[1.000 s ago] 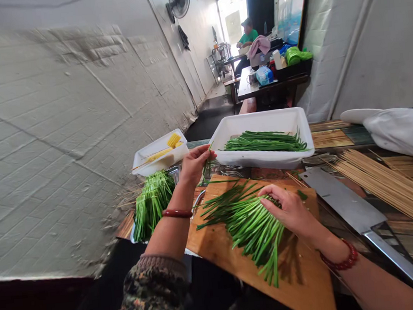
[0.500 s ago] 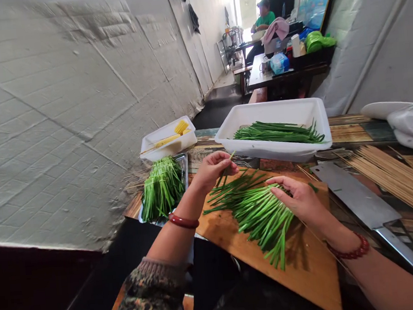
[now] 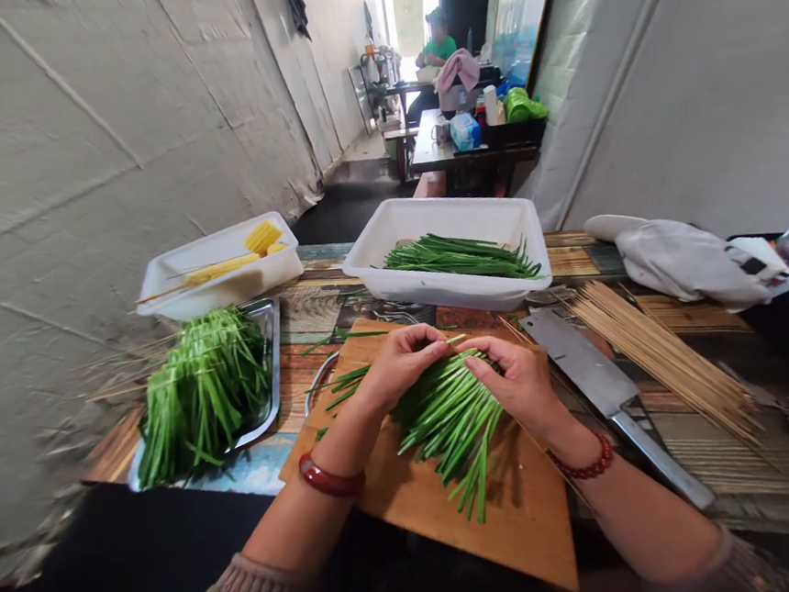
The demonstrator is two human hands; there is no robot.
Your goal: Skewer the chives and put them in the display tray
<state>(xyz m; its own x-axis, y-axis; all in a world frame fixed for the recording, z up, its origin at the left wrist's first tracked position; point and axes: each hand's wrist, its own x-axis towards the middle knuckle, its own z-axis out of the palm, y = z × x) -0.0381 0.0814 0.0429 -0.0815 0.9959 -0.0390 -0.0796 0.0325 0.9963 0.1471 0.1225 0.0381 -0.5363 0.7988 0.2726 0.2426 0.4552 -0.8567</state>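
Note:
Over a wooden cutting board [image 3: 398,494], my left hand [image 3: 406,364] pinches a chive stalk, its pale end poking out past the fingertips. My right hand [image 3: 518,385] is closed at the pale ends of a fanned row of green chives [image 3: 451,425], whose leaves spread toward me over the board. A thin stick, like a skewer, shows beneath my right palm and runs toward the wrist; its tip is hidden by the stalks. Both hands' fingertips nearly meet at the top of the row. Loose chives lie beside and under my left wrist.
Left, a metal tray [image 3: 276,362] bears skewered chives [image 3: 202,387]. Behind stand a white bin [image 3: 449,293] with more chives and another white bin [image 3: 221,293] with skewered corn [image 3: 263,238]. A cleaver [image 3: 584,362] and bamboo skewers [image 3: 663,360] lie right. A person [image 3: 440,45] sits far back.
My left hand has come in to the right, bringing its chive up against the row at my right hand. The view has turned rightward, showing more of the table's right side.

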